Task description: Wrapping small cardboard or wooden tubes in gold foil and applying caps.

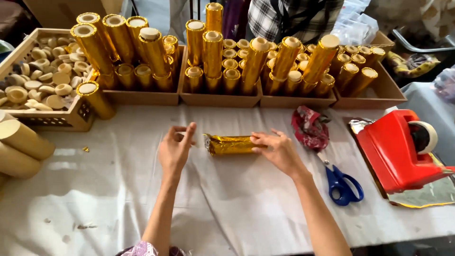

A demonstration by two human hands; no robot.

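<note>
While bare white table (237, 208) lies open nearest me, my right hand (279, 150) grips one end of a gold foil-wrapped tube (230, 144) lying flat; my left hand (175, 148) hovers released at its other end. Right of my hand sit blue scissors (341, 182) and a red tape dispenser (395, 149). Beyond, cardboard trays (220, 98) of gold tubes line the far edge.

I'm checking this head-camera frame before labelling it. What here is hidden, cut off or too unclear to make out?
- Right end of the gold foil-wrapped tube: covered by the right hand.
- Red tape dispenser: its right end is cut off by the frame edge.
- Blue-handled scissors: blade tips hidden under the red patterned cloth.
- Plain cardboard tubes: cut off at the left edge.
</note>
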